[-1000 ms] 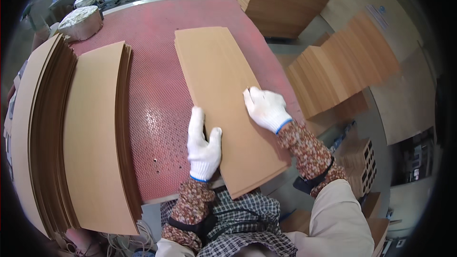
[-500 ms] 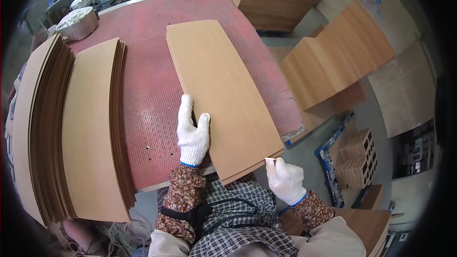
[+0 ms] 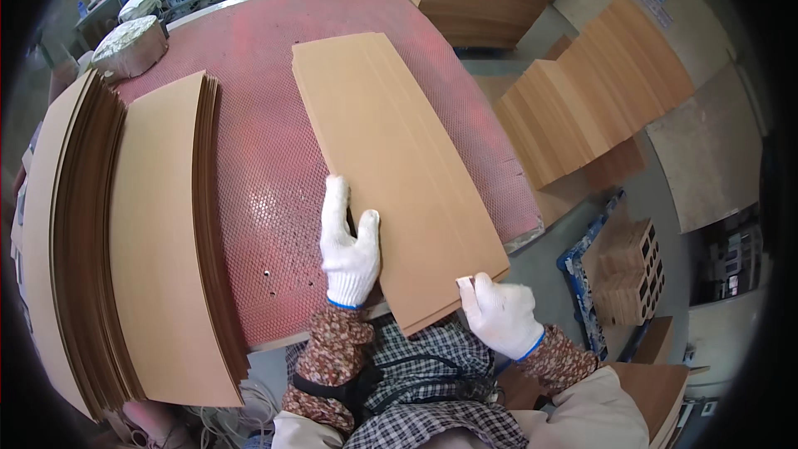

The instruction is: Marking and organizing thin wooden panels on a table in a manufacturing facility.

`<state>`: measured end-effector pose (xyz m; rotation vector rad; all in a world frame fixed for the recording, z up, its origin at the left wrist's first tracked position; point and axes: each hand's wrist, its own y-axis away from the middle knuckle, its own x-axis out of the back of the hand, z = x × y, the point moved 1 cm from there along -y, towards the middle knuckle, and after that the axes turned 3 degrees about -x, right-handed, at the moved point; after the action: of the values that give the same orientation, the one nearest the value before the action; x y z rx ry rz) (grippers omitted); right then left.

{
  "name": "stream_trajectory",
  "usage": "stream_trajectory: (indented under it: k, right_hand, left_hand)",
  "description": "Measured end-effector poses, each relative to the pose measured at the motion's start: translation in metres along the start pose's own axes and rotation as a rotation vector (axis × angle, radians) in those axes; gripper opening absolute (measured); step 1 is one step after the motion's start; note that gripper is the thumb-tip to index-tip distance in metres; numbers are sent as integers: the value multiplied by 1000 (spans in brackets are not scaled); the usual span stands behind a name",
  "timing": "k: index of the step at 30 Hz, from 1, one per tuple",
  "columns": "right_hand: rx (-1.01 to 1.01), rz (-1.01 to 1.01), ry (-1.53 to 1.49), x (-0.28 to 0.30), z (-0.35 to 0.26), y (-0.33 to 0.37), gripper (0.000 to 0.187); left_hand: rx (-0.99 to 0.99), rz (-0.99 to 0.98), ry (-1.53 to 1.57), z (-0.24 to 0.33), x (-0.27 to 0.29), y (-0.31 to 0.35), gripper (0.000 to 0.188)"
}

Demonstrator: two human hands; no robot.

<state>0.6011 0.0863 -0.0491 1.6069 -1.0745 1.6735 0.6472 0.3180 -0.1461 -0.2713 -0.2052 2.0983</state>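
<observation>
Touching a low stack of brown boards (image 3: 403, 166) on the red mesh-patterned bench (image 3: 258, 141), two white-gloved hands work before me, taking twelve o'clock as the far side. The stack lies slantwise from eleven o'clock to five, its near end jutting past the bench edge toward a checked apron (image 3: 428, 357). At its seven o'clock, the left hand (image 3: 351, 245) sits against the long edge, thumb spread well away from the fingers. The right hand (image 3: 503, 316) is at five o'clock, bent, its tips at the near end beside the corner; whether they pinch a board, I cannot tell. Two taller board piles stand side by side at nine o'clock, an inner pile (image 3: 158, 224) and an outer pile (image 3: 58, 199). A silvery round bundle (image 3: 129, 50) sits at ten. Beyond the bench, a big board stack (image 3: 482, 0) stands at one o'clock and a stepped stack (image 3: 594, 100) at two.
</observation>
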Motion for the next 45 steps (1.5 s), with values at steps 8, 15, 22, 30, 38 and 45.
stream_trajectory:
  k: [8, 15, 22, 30, 38, 45]
  right_hand:
    - [70, 30, 54, -31, 4, -178, 29]
    - [-69, -154, 113, -60, 4, -363, 40]
    - [25, -172, 164, -64, -11, -481, 41]
    - [196, -238, 295, -75, -7, -529, 41]
    - [-59, -143, 109, -59, -9, -441, 43]
    - [-75, -125, 84, -47, -3, -278, 44]
  left_hand:
    - [4, 8, -37, 6, 1, 1, 70]
    - [-8, -30, -99, 2, -2, 10, 71]
    - [-42, 3, -103, 7, 1, 11, 71]
    - [-78, 38, -157, 4, 0, 13, 68]
    - [-66, 8, -105, 1, -1, 6, 70]
    - [-63, 17, -92, -9, 1, 0, 69]
